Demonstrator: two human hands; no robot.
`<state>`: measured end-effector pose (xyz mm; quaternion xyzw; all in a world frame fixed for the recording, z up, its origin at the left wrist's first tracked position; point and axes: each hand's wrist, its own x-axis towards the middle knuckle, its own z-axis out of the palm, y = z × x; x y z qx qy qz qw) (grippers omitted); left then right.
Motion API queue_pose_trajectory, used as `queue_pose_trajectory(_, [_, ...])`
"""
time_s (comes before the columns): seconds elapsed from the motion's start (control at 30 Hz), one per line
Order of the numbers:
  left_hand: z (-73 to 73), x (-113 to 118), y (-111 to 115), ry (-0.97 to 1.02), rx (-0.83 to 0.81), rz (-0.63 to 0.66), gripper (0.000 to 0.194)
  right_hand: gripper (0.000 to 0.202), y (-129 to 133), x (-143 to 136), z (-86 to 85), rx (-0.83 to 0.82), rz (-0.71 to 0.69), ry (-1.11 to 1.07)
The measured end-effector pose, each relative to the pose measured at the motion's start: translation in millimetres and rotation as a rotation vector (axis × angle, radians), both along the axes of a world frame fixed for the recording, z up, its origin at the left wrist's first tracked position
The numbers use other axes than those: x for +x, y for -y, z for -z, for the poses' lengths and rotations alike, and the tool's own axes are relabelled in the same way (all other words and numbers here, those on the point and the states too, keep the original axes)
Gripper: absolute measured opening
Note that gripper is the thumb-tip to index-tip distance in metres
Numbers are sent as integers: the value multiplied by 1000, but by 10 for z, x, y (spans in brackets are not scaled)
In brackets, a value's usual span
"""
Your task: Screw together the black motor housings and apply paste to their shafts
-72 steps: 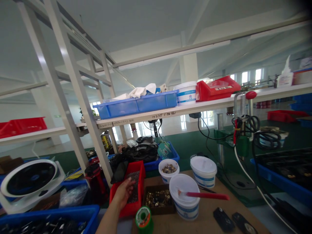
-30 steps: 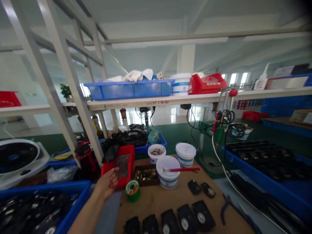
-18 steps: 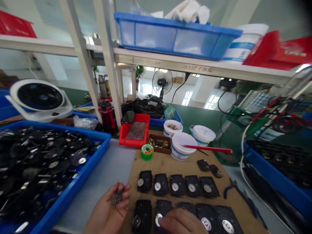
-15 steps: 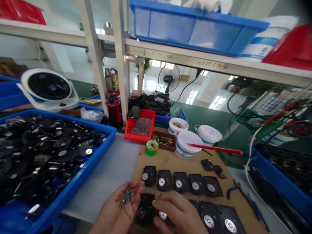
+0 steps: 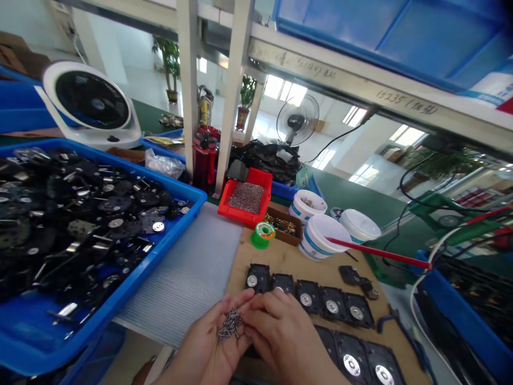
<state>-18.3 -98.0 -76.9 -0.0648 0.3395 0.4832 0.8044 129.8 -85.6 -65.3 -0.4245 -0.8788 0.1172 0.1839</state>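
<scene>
My left hand (image 5: 208,347) is cupped palm up at the bottom centre and holds a small pile of tiny grey screws (image 5: 228,324). My right hand (image 5: 284,339) lies beside it, its fingertips touching the edge of the pile. Just beyond both hands a row of black plastic parts with silver round centres (image 5: 316,299) lies on a brown board (image 5: 280,262), with more of them at the lower right (image 5: 360,361). A red bin of the same small screws (image 5: 245,198) stands farther back.
A large blue bin of black parts (image 5: 80,224) fills the left. White tubs (image 5: 320,235), one with a red stick (image 5: 377,251) across it, a green solder spool (image 5: 262,234) and a brown tray of brass bits (image 5: 282,225) stand behind the board. A ribbed grey mat (image 5: 188,278), a white fan (image 5: 90,104) and shelf posts (image 5: 232,91) surround.
My left hand took screws from the red bin and came back near me. The view dropped to the board, and my right hand moved from the black parts onto the screws in my palm.
</scene>
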Motion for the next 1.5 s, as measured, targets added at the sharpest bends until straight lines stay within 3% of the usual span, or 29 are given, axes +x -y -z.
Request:
queue_pose_trajectory(0.2, [31, -58, -10, 35, 33, 6, 38, 17, -77, -73, -95, -72, 2, 142])
queue_pose_trajectory(0.43, [151, -81, -43, 17, 69, 0, 26, 16, -185, -47, -89, -227, 58, -142])
queue_pose_trajectory(0.53, [183, -104, -108, -4, 58, 12, 22, 14, -323, 51, -21, -227, 39, -166])
queue_pose_trajectory(0.73, [243, -188, -383, -84, 21, -11, 23, 9, -875, 259, 246, -116, 186, -100])
queue_pose_trajectory(0.83, [308, -171, -488, -66, 25, 37, 20, 10, -1029, 259, 369, -116, 177, -33])
queue_pose_trajectory(1.0, [378, -100, -538, -5, 32, 93, 21, 12, -1036, 224, 473, -94, 141, 40])
queue_pose_trajectory(1.5, [450, -68, -537, -22, 42, 97, 24, 18, -1016, 265, 599, 85, -12, 151])
